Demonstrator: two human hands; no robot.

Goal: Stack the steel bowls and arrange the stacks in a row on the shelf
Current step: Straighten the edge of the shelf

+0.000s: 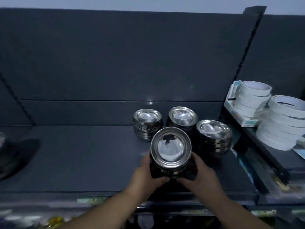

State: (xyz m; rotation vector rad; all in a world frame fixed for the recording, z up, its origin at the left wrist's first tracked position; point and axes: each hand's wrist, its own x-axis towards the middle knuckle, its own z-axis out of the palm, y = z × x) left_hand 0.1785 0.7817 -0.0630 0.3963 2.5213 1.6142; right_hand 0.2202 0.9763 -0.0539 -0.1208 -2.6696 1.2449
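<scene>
We have both hands curled round one stack of steel bowls [170,147]. The left hand [145,171] grips its left side and the right hand [200,171] its right, thumbs nearly meeting at the near side. This held stack is over the front middle of the shelf [74,154]; we cannot tell whether its base rests there or hangs just above.

Behind it stand the left stack [147,124], the middle stack [182,119] and the right stack [214,137], bunched in a loose cluster, not a row.

The main risk, as we judge it, is our low grip. The fingers sit near the bottom bowls, so the upper ones are only nested, and a tilt or a quick move could send them sliding off.

Polished steel is also slippery, so a loose squeeze could let the whole stack drop.

The held stack is also just in front of the left and middle stacks, so pushing it straight back could knock them. The right stack looks the weakest: its top bowls seem to sit askew, and a bump could spill them toward the tape rolls [252,98].
</scene>
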